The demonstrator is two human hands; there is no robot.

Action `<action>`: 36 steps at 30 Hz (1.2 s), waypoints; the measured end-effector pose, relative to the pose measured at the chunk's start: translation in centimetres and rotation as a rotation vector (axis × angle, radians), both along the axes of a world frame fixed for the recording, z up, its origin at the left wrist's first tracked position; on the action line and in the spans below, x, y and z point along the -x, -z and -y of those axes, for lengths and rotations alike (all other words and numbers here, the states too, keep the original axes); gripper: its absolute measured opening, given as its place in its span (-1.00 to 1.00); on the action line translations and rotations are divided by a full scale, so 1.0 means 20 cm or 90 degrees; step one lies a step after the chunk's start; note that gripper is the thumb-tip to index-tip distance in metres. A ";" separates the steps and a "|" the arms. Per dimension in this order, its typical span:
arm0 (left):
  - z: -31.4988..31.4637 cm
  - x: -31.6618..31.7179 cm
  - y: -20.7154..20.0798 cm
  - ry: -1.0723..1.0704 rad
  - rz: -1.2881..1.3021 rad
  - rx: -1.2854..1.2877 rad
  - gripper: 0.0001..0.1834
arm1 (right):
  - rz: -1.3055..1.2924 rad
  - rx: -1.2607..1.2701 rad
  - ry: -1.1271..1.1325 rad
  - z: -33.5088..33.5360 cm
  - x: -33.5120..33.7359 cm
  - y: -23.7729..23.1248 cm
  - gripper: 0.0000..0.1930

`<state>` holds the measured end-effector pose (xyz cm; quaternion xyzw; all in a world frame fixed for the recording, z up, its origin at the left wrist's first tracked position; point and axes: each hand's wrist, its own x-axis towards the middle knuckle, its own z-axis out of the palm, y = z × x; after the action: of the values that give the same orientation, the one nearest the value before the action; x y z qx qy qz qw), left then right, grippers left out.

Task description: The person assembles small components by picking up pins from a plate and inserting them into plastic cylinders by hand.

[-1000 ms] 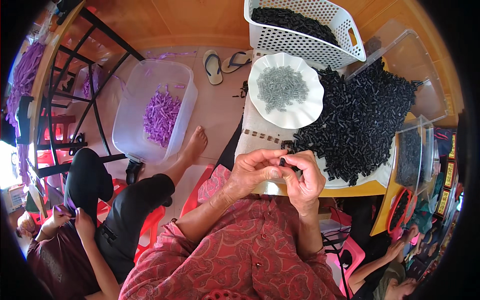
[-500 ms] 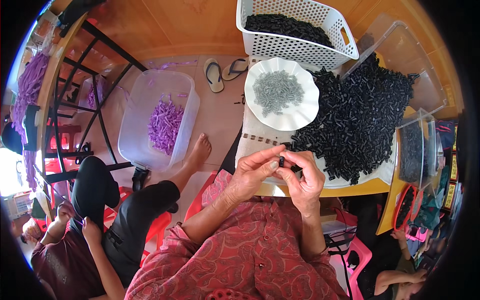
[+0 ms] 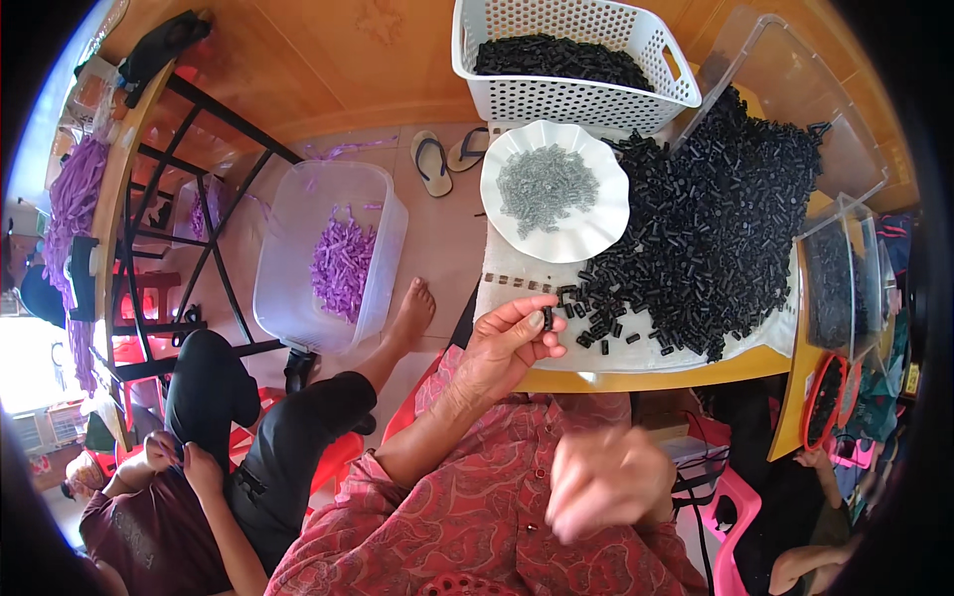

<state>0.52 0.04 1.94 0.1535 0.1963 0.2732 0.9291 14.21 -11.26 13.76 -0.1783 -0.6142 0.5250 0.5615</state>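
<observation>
Between the thumb and fingers of my left hand is a small black cylindrical piece, held at the near edge of the table. My right hand is low over my lap, smeared by motion, so its fingers cannot be made out. Just beyond my left hand spreads a big heap of like black pieces, with several loose ones at its near fringe. Left of the heap stands a white scalloped plate bearing small clear-grey bits, possibly springs.
A white perforated basket of black pieces stands at the back. Clear bins are at the right. On the floor sits a translucent tub with purple pieces, near sandals. A seated person works at the left; another person's arm shows lower right.
My right hand has left the black piece and dropped toward my lap. The left hand keeps the piece and has shifted slightly. The view has turned a little.
</observation>
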 end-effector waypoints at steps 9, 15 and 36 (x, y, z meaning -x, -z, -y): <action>-0.06 -0.05 -0.08 -0.003 -0.078 -0.052 -0.76 | -0.058 -0.087 -0.234 0.00 0.11 -0.15 -0.80; -0.33 -0.19 -0.25 -0.077 -0.152 -0.165 -0.76 | -0.033 -0.062 -0.312 0.04 0.12 -0.14 -0.83; -0.39 -0.47 -0.31 0.025 -0.248 -0.393 -0.74 | -0.182 -0.065 -0.020 0.19 0.22 -0.10 -0.87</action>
<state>9.99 7.94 8.16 0.4796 0.2749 0.2671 0.7894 9.90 -14.97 15.73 -0.0629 -0.5565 0.5218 0.6435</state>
